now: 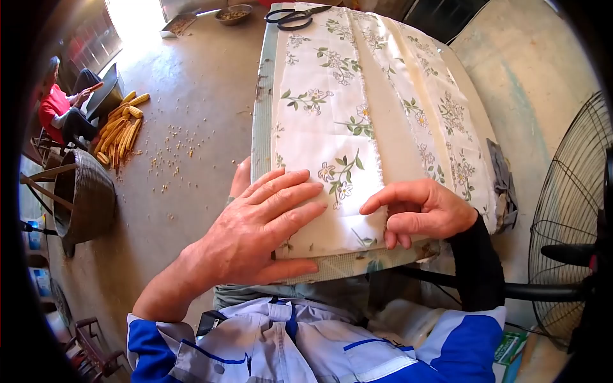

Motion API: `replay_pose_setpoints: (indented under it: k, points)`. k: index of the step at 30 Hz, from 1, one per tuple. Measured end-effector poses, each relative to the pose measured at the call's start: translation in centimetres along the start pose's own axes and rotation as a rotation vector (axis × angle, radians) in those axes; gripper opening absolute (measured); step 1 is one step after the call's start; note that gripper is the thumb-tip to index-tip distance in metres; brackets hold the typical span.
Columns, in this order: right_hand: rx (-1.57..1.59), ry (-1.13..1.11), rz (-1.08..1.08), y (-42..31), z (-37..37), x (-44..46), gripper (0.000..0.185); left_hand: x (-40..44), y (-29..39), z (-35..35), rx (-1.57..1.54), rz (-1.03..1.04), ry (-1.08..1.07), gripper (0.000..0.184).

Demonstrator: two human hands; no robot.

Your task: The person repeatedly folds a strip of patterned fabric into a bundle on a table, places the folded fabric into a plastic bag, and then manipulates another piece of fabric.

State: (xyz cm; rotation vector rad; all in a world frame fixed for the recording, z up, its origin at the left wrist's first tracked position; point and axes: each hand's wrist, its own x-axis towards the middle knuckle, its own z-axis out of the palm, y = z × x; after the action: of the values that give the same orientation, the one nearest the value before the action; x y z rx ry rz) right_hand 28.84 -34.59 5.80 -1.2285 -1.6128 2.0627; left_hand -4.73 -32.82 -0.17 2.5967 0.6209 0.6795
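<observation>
A strip of white floral fabric (313,140) with a frayed right edge lies lengthwise on the table. My left hand (262,223) rests flat on its near left part, fingers spread and thumb along the near edge. Over the strip's frayed edge hovers or rests my right hand (424,210); its index finger points left, the thumb is apart from it, and the other fingers curl under. I see nothing between them. To the right lies a second floral piece (450,115), with a plain cream band between the two.
Black-handled scissors (295,19) lie at the table's far left corner. A standing fan (568,217) is close on the right. Leftward on the floor are corn cobs (121,131), loose kernels and a large basket (89,198). A seated person (60,105) holds a cob.
</observation>
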Motion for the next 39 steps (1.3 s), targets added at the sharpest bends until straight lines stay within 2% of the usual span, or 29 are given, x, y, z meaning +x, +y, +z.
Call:
replay_pose_setpoints:
  k: [4,7,12,15,16,19,21,25,27,34,39]
  points:
    - [0.064,0.179,-0.066,1.0,2.3,-1.0,0.042,-0.9,0.9,0.5,-0.006,-0.008,0.044,0.084]
    - [0.130,0.246,-0.222,2.3,3.1,-1.2,0.051,-1.5,1.3,1.4,-0.044,-0.013,0.148,0.082]
    - [0.022,0.378,-0.349,2.4,4.9,-0.7,0.050,-1.5,2.3,2.1,-0.036,-0.134,0.239,0.068]
    - [-0.189,0.570,-0.397,3.0,6.0,0.1,0.047,-1.5,2.5,2.5,-0.032,-0.160,0.303,0.058]
    - [-0.188,0.645,-0.484,3.6,6.4,0.9,0.049,-1.5,2.4,2.8,-0.013,-0.162,0.336,0.053]
    - [-0.694,0.856,-0.501,4.6,6.9,1.2,0.047,-1.4,2.1,3.9,0.009,-0.161,0.420,0.038]
    - [-0.890,0.933,-0.599,5.8,6.5,1.6,0.059,-1.2,1.8,4.1,-0.009,-0.138,0.474,0.029]
    - [-0.993,1.079,-0.648,5.8,8.7,1.2,0.063,-1.2,1.8,4.1,0.012,-0.096,0.491,0.020]
    - [-1.181,1.125,-0.789,6.1,8.8,1.4,0.064,-1.2,1.8,4.3,0.038,-0.096,0.490,0.018]
    - [-1.227,1.051,-0.875,6.8,8.3,2.7,0.031,-1.1,1.8,4.6,0.076,-0.077,0.534,0.016]
    - [-1.013,1.015,-0.788,6.7,7.7,2.0,0.024,-1.4,2.1,4.3,0.048,-0.116,0.560,0.021]
